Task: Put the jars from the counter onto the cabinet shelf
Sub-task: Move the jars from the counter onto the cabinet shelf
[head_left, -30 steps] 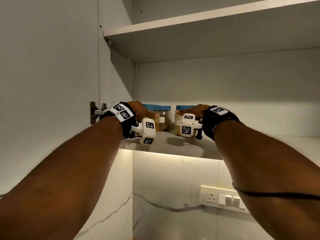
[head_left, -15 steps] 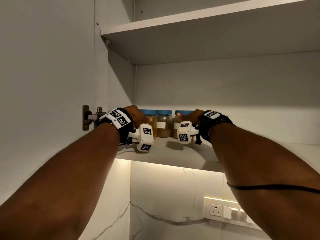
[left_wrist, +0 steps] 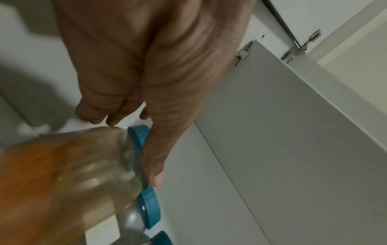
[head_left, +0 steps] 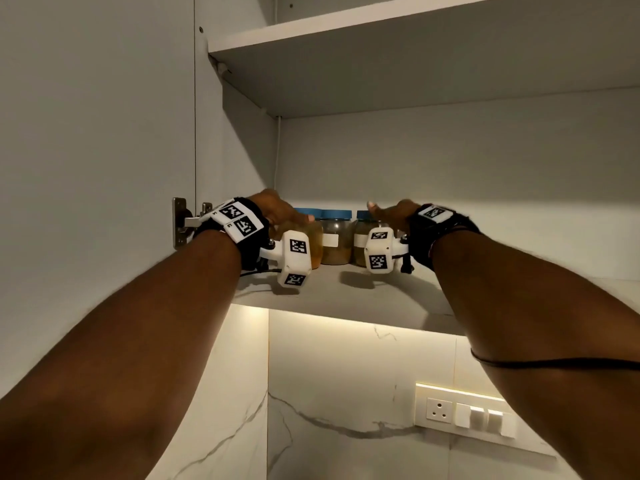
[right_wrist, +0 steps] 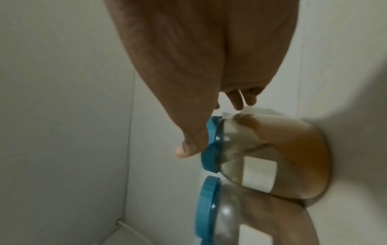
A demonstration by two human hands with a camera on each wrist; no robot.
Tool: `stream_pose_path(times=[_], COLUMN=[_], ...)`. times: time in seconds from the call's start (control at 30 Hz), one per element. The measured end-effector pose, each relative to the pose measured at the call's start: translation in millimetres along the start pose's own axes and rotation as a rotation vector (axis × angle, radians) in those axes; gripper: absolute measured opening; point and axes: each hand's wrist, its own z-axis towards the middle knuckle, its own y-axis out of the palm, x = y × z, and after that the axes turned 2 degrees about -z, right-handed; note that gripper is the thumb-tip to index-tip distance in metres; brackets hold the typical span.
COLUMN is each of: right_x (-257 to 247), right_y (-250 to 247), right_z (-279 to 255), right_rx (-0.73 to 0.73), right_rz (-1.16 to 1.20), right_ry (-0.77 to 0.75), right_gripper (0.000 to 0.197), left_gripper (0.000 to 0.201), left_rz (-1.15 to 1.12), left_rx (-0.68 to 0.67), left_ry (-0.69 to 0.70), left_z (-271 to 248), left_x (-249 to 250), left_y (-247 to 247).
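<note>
Three blue-lidded jars stand in a row on the lower cabinet shelf [head_left: 346,299]. My left hand [head_left: 289,216] holds the left jar [head_left: 314,245] of orange-brown contents by its lid. In the left wrist view the thumb lies across the lid and the fingers curl behind that jar [left_wrist: 62,174]. The middle jar [head_left: 334,244] stands free. My right hand [head_left: 389,216] hovers at the right jar [head_left: 359,245] with its thumb lifted above the lid. In the right wrist view the fingertips [right_wrist: 240,102] are clear of the labelled jar [right_wrist: 282,157].
The open cabinet door [head_left: 86,133] with its hinge [head_left: 180,223] is close on the left. An upper shelf [head_left: 381,26] spans overhead. The lower shelf runs on to the right of the jars. Below are a marble backsplash and a socket panel [head_left: 467,410].
My right thumb has lifted off the right jar's lid and that hand has loosened. The left hand keeps its hold. Both jars stay on the shelf.
</note>
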Motion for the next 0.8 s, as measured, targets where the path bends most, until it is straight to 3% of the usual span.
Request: stream_pose_path(times=[0.07,0.17,0.33,0.5,0.7,0.8], right_x=[-3.1,-9.8,-2.0,11.1,57.9,85.5], right_y=[-14.1,-32.0,-40.8,-40.8,-16.0,8.9], right_z=[-5.1,-30.5,-100.9,-190.9,-281.1,-313.9], right_rx=[0.058,0.162,0.184,0.192,0.174,0.119], right_rz=[0.201,0.473,0.776,0.803,0.83,0.818], right_ry=[0.009,-0.04,-0.25,-0.448,-0.608,-0.578], right_gripper=[0.071,0.043,0.045,0.028,0.021,0.017], left_gripper=[0.059,0.079,0.076,0.054,0.007,0.009], left_rz=[-0.031,0.01,-0.183,-0.386,-0.514,-0.489], left_rx=[0.045,0.23,0.421,0.318,0.195,0.127], left_ry=[0.007,0.083,0.298,0.341,0.481,0.487], left_z=[-10.2,-32.7,-71.5,-122.1,-210.0,-249.1], left_x=[5.6,13.3,9.7,-1.8,-32.2,-55.9], left_y=[-1.5,3.6,19.7,41.0,85.4,112.7])
